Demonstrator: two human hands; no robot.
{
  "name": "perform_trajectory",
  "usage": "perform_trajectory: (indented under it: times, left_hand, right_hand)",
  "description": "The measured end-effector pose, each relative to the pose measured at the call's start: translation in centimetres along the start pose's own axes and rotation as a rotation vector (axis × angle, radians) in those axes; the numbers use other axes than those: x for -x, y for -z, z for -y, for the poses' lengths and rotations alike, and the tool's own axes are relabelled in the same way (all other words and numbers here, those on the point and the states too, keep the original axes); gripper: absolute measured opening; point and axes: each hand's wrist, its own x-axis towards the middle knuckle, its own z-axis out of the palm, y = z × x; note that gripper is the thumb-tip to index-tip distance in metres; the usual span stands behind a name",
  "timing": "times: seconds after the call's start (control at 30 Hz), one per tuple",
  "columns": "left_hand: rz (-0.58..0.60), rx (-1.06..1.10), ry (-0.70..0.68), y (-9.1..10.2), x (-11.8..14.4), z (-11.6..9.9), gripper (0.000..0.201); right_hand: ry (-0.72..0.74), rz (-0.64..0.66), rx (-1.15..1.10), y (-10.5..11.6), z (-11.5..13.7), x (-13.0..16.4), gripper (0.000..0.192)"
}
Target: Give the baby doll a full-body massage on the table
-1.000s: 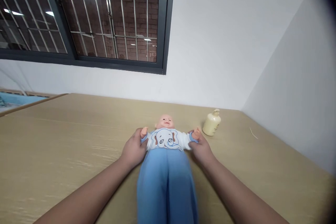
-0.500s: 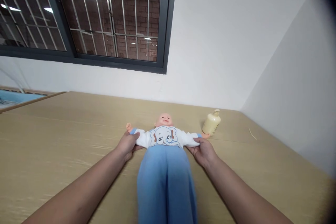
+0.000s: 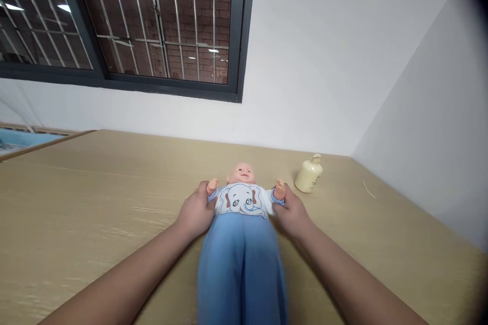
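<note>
A baby doll lies on its back on a tan wooden table, head away from me. It wears a white top with a blue elephant print and long blue trousers that run down to the frame's lower edge. My left hand grips the doll's arm on the left side, holding it bent upward beside the chest. My right hand grips the other arm the same way on the right side.
A cream pump bottle stands on the table just right of the doll's head. White walls meet in a corner at the back right. A barred dark-framed window fills the upper left. A thin pale sliver lies near the right wall.
Half a second ago the doll's arms were spread out flat to both sides. Both my hands have since brought them back in and up beside its chest.
</note>
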Motion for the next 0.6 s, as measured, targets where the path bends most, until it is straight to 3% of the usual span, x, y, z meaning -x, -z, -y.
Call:
perform_trajectory:
  times: [0.17, 0.43, 0.6]
  left_hand:
    - [0.061, -0.352, -0.163, 0.2, 0.9, -1.3, 0.019]
    - [0.137, -0.748, -0.411, -0.5, 1.5, -2.5, 0.034]
    - [0.109, -0.751, -0.402, -0.9, 1.7, -2.6, 0.033]
  right_hand:
    - [0.027, 0.114, 0.274, 0.2, 2.8, 0.6, 0.008]
    - [0.174, 0.272, 0.691, -0.6, 4.7, 0.9, 0.027]
    - [0.185, 0.244, 0.684, -0.8, 4.6, 0.9, 0.026]
